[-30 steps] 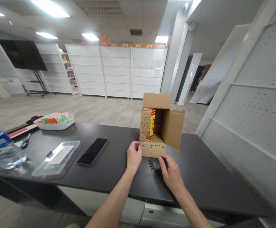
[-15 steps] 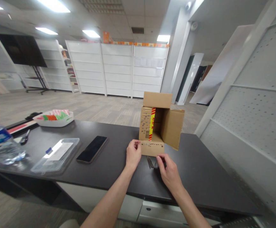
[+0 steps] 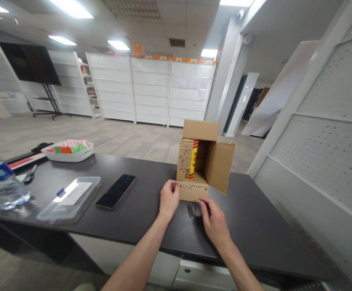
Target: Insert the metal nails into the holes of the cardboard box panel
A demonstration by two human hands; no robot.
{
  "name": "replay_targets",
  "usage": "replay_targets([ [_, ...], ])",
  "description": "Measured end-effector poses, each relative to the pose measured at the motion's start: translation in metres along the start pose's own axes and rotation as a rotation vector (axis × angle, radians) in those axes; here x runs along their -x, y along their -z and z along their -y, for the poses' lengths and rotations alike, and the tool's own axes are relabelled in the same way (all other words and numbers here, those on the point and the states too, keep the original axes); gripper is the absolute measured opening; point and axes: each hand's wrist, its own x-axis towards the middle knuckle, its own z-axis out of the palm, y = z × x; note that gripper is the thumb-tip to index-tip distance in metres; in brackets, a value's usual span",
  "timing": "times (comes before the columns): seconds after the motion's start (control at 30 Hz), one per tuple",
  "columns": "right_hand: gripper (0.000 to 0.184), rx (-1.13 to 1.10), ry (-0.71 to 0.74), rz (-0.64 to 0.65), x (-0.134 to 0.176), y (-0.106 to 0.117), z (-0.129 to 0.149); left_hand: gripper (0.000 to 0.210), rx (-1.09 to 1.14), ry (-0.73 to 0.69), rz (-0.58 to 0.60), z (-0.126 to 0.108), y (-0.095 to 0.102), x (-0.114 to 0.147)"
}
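Observation:
An open cardboard box [image 3: 184, 161] stands on the dark desk, its mouth facing me and its flaps spread. Its lower flap [image 3: 194, 193] lies toward me and has a row of small holes and round heads. My left hand [image 3: 169, 198] is closed at the left edge of that flap, fingertips pinched against it. By the flap's right front corner, my right hand [image 3: 214, 218] is closed in a pinch on a thin nail-like piece, mostly hidden by the fingers. Between the hands, several thin dark nail-like pieces [image 3: 190, 209] lie on the desk.
To the left are a black phone [image 3: 117, 191], a clear plastic case [image 3: 69, 199], a water bottle [image 3: 3, 182] and a white basket [image 3: 69, 155] with colourful packets. A perforated white panel [image 3: 330, 137] rises along the right side. The desk's front edge [image 3: 133, 241] runs below my forearms.
My right hand has shifted very slightly, its fingers closing nearer together by the flap's corner. The left hand stays at the flap edge. The view has tilted a little.

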Motion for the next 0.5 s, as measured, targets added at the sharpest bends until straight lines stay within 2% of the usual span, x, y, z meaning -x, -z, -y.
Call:
replay_targets([
  [0.3, 0.02, -0.037, 0.007, -0.002, 0.0004, -0.0003, -0.0021, 0.014, 0.007, -0.001, -0.005, 0.0011, -0.0006, 0.0],
  [0.5, 0.024, -0.077, -0.08, -0.013, -0.0037, 0.002, -0.0034, 0.013, 0.033, -0.008, -0.018, 0.002, -0.0008, -0.0011],
])
